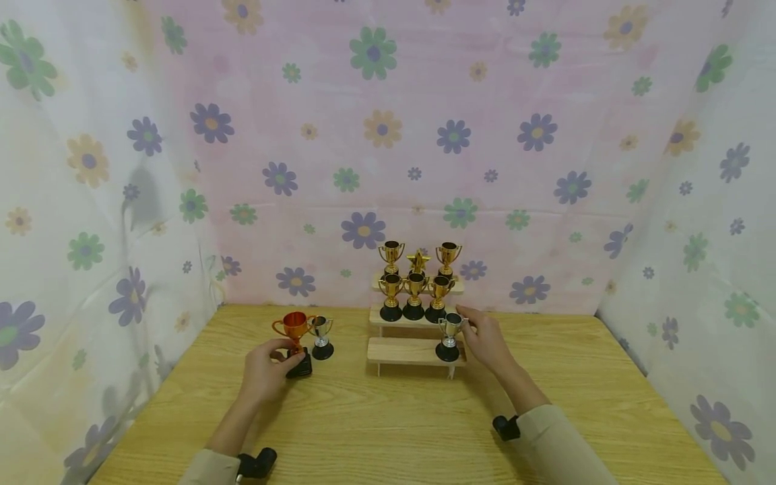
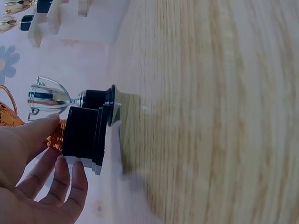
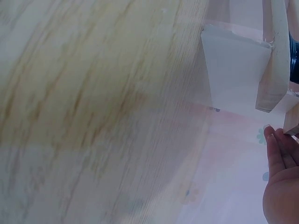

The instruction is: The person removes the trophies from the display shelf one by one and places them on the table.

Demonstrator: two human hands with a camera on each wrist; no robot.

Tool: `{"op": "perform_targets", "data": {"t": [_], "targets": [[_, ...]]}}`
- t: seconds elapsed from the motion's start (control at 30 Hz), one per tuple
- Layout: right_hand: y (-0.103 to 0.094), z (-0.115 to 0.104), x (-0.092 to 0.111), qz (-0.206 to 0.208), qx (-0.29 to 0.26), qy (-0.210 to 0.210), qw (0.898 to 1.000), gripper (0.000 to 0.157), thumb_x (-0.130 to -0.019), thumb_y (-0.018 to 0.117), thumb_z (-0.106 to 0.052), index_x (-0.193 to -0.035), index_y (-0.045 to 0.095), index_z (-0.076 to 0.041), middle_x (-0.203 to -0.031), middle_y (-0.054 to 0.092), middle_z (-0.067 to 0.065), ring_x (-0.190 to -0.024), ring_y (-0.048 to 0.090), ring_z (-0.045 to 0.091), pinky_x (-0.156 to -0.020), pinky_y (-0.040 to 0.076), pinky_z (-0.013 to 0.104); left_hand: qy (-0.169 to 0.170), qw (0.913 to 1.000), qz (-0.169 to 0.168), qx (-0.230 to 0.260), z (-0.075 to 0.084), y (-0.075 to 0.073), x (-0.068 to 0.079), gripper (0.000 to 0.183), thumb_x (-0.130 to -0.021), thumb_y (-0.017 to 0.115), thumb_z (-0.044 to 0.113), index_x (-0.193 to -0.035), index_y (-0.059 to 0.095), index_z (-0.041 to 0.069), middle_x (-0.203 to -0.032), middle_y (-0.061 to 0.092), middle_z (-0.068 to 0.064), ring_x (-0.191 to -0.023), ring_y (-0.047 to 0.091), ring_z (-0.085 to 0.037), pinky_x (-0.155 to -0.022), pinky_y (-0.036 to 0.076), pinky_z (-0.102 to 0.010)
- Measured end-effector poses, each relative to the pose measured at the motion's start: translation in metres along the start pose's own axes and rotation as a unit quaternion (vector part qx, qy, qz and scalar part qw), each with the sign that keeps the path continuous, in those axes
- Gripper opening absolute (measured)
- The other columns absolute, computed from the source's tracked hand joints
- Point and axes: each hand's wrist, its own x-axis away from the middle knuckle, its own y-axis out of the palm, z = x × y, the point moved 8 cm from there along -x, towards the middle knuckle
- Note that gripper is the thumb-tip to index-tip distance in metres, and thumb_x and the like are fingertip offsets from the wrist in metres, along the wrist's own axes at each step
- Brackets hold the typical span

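Observation:
My left hand (image 1: 265, 369) grips the stem of an orange-bronze trophy cup (image 1: 295, 325), thumb on one side and fingers on the other. Its square black base (image 2: 84, 133) is close over the tabletop and slightly tilted. Just behind it to the right, a silver trophy cup (image 1: 322, 331) stands upright on the table. A second silver trophy cup (image 1: 448, 330) is upright at the right end of the lowest wooden step (image 1: 400, 349). My right hand (image 1: 487, 341) pinches this cup at its right handle; its other fingers (image 3: 275, 151) extend beside the stand.
On the middle step stand several gold trophy cups (image 1: 415, 289). The top step holds two more gold cups (image 1: 448, 254) with a gold star trophy (image 1: 418, 260) between them. Flowered cloth (image 1: 382, 168) encloses the wooden table (image 1: 388, 431) at the back and sides.

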Motion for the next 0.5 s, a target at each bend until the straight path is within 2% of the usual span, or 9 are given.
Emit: {"op": "perform_targets", "data": {"t": [0.2, 0.5], "targets": [[0.001, 0.001, -0.001, 0.002, 0.001, 0.002, 1.0, 0.037, -0.1, 0.052, 0.001, -0.134, 0.062, 0.009, -0.135, 0.062, 0.026, -0.117, 0.064, 0.043, -0.083, 0.053, 0.05, -0.012, 0.9999, 0.003, -0.003, -0.007, -0.001, -0.002, 0.028, -0.089, 0.081, 0.012, -0.112, 0.073, -0.002, -0.112, 0.072, -0.019, -0.086, 0.061, -0.022, -0.062, 0.048, -0.023], [0.0, -0.001, 0.0, -0.001, 0.002, 0.007, 1.0, 0.036, -0.1, 0.051, 0.002, -0.134, 0.061, 0.011, -0.136, 0.062, 0.027, -0.115, 0.065, 0.042, -0.081, 0.053, 0.048, -0.012, 0.9996, 0.012, -0.022, -0.015, -0.002, -0.006, 0.027, -0.089, 0.081, 0.015, -0.109, 0.074, -0.002, -0.111, 0.072, -0.021, -0.082, 0.063, -0.021, -0.061, 0.048, -0.025]]}}
